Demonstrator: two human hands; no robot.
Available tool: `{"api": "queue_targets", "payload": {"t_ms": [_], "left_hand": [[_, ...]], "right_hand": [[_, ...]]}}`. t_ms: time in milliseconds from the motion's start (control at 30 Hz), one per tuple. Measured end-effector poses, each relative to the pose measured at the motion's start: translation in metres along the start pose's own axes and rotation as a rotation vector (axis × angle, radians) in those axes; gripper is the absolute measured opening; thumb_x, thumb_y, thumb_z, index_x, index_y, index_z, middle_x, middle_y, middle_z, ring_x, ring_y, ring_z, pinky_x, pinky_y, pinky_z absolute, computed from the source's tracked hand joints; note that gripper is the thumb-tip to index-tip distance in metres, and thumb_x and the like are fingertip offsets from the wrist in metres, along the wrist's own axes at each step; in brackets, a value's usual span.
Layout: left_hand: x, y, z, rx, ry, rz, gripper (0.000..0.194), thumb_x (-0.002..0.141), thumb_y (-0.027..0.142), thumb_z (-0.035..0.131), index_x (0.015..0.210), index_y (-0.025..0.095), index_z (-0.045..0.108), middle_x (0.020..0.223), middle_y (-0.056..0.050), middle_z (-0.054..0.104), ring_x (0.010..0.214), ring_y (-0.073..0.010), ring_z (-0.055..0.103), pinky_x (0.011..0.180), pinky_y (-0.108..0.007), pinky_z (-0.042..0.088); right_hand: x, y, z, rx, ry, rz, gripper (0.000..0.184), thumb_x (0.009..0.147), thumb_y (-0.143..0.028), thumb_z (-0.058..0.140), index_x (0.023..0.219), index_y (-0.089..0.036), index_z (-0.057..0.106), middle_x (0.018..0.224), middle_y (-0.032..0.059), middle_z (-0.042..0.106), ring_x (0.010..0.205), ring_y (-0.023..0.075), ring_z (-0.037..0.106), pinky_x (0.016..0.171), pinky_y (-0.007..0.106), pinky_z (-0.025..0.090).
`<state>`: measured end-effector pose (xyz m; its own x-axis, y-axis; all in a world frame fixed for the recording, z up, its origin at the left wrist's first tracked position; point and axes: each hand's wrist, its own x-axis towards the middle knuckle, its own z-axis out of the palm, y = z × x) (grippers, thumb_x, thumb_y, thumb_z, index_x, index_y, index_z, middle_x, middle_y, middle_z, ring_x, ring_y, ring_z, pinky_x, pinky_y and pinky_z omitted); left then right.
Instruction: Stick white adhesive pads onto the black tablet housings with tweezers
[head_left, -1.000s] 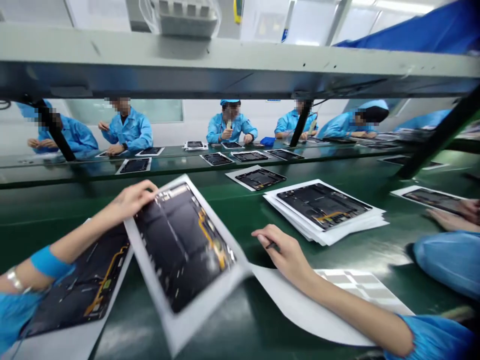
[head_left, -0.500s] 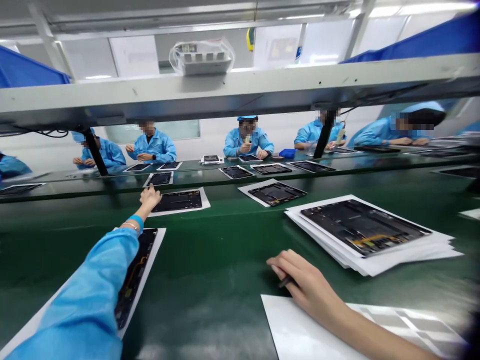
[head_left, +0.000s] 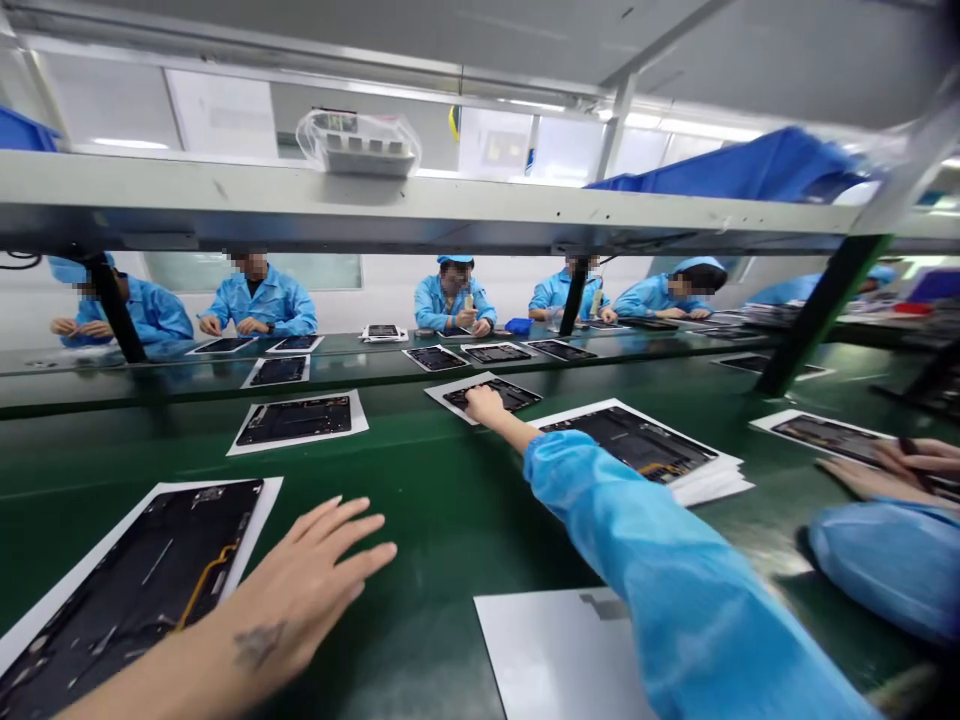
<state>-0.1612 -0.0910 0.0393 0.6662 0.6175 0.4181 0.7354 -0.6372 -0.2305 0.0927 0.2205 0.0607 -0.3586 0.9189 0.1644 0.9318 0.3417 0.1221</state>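
Your left hand [head_left: 315, 580] is open, fingers spread apart, over the right edge of a dark tablet panel [head_left: 127, 590] lying nearest you on the green desk [head_left: 420, 500]. Your right hand [head_left: 484, 405] lies palm down on another tablet panel [head_left: 510, 395] farther across the desk; whether it grips anything, you cannot tell.

The right arm [head_left: 660, 560] stretches far forward and across the body in a light-blue sleeve [head_left: 675, 550], its bare wrist angling up and to the left, and the right hand [head_left: 484, 405] lies low and palm down, too small to show how its fingers stand. The bare left forearm [head_left: 172, 685] lies low, and the open left hand [head_left: 307, 585] hovers palm down, fingers spread, a dark tattoo [head_left: 259, 645] behind the knuckles.
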Motion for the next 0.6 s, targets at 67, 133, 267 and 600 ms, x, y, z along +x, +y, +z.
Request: {"api": "queue_targets", "payload": {"t_ms": [67, 133, 267, 600], "left_hand": [[-0.014, 0.006, -0.012, 0.047, 0.024, -0.011, 0.05, 0.097, 0.015, 0.044, 0.144, 0.032, 0.046, 0.145, 0.001, 0.052, 0.141, -0.0196, 0.04, 0.112, -0.036, 0.043], [-0.027, 0.006, -0.019, 0.085, 0.071, -0.044, 0.047, 0.099, 0.02, 0.045, 0.145, 0.032, 0.046, 0.145, 0.001, 0.053, 0.14, -0.0183, 0.041, 0.109, -0.031, 0.046], [-0.043, 0.005, -0.02, 0.057, 0.078, -0.121, 0.049, 0.099, 0.022, 0.043, 0.146, 0.036, 0.043, 0.143, 0.003, 0.054, 0.137, -0.0176, 0.046, 0.108, -0.031, 0.047], [-0.046, 0.001, -0.03, 0.018, 0.014, -0.134, 0.051, 0.098, 0.024, 0.048, 0.148, 0.035, 0.041, 0.143, 0.002, 0.056, 0.135, -0.0188, 0.049, 0.107, -0.031, 0.048]], "right_hand": [[0.009, 0.002, 0.009, -0.012, -0.046, 0.024, 0.035, 0.095, -0.034, 0.061, 0.125, -0.016, 0.058, 0.125, 0.011, 0.061, 0.106, 0.0233, 0.063, 0.088, 0.044, 0.055], [0.017, 0.002, 0.017, -0.017, -0.082, 0.016, 0.034, 0.096, -0.034, 0.061, 0.125, -0.017, 0.058, 0.126, 0.0104, 0.061, 0.106, 0.0231, 0.063, 0.088, 0.043, 0.055], [0.033, -0.003, 0.023, -0.031, -0.103, -0.045, 0.035, 0.095, -0.034, 0.061, 0.125, -0.016, 0.059, 0.126, 0.0112, 0.06, 0.106, 0.0233, 0.063, 0.089, 0.043, 0.055], [0.048, -0.027, 0.028, -0.017, -0.129, -0.111, 0.035, 0.096, -0.034, 0.061, 0.125, -0.016, 0.058, 0.126, 0.0105, 0.06, 0.106, 0.0233, 0.063, 0.088, 0.044, 0.055]]}}
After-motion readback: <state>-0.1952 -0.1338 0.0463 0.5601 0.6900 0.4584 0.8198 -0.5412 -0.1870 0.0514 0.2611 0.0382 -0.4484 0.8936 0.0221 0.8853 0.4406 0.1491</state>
